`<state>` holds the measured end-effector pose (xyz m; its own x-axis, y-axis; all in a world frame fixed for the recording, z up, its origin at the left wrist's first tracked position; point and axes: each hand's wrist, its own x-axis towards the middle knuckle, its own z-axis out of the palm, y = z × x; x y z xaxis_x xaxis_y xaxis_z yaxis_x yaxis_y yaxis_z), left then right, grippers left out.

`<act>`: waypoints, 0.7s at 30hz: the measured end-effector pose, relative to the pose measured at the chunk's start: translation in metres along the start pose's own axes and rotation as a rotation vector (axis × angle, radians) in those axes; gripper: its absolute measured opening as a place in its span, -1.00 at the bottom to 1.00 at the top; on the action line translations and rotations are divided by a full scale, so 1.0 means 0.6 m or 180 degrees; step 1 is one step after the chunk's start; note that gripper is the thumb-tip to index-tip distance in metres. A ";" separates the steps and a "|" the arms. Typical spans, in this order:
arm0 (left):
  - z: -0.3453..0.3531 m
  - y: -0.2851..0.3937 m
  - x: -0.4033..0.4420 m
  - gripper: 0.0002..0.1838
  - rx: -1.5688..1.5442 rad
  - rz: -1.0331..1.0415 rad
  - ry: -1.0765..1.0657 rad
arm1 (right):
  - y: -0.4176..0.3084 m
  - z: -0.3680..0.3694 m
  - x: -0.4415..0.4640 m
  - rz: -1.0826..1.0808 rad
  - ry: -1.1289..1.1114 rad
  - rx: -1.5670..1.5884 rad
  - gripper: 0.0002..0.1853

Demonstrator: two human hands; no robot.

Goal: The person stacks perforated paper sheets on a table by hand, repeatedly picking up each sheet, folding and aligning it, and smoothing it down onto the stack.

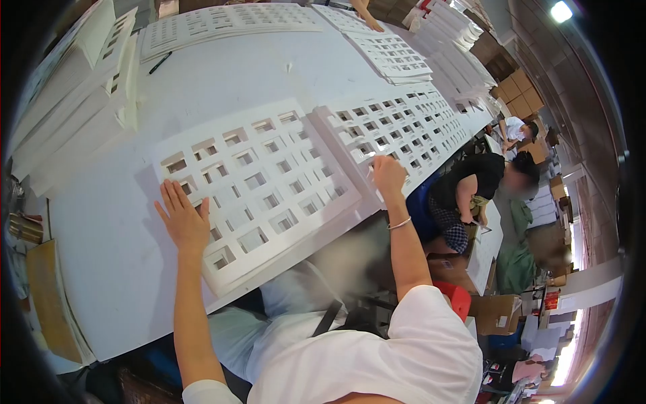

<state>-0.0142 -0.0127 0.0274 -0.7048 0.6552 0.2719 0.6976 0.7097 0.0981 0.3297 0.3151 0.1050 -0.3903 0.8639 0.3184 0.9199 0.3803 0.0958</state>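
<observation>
A white panel point(271, 173) with rows of rectangular cut-outs lies on the white table in front of me. My left hand point(183, 214) rests at its left edge, fingers spread, holding nothing. A second stack of white cut-out panels point(325, 128) stands to the right, against the first one. My right hand point(389, 176) is closed at the near edge of that stack; whether anything is between its fingers is hidden.
A black pen point(160, 62) lies on the white table point(108, 222). Tall white stacks point(101, 101) stand at left. More cut-out panels point(387, 54) lie across the table, near another person's hand point(367, 17). A person in black point(471, 185) bends over at right.
</observation>
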 end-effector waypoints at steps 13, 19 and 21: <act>-0.010 -0.026 0.000 -0.75 -0.2917 0.0184 0.0381 | -0.024 -0.299 0.089 0.0193 -0.0823 0.5658 -0.59; -0.024 -0.064 0.023 -0.57 -0.6021 -0.0880 -0.0599 | -0.090 -0.085 0.058 0.1151 -0.1331 0.4230 -0.63; 0.020 -0.077 0.029 -0.54 -0.6112 -0.0790 -0.0433 | -0.109 -0.017 0.036 0.0902 -0.1343 0.4249 -0.63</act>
<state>-0.0603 -0.0312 0.0159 -0.7323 0.6802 0.0341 -0.2812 -0.3476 0.8945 0.2617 0.3054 0.1153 -0.4023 0.9038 -0.1461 0.3351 -0.0031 -0.9422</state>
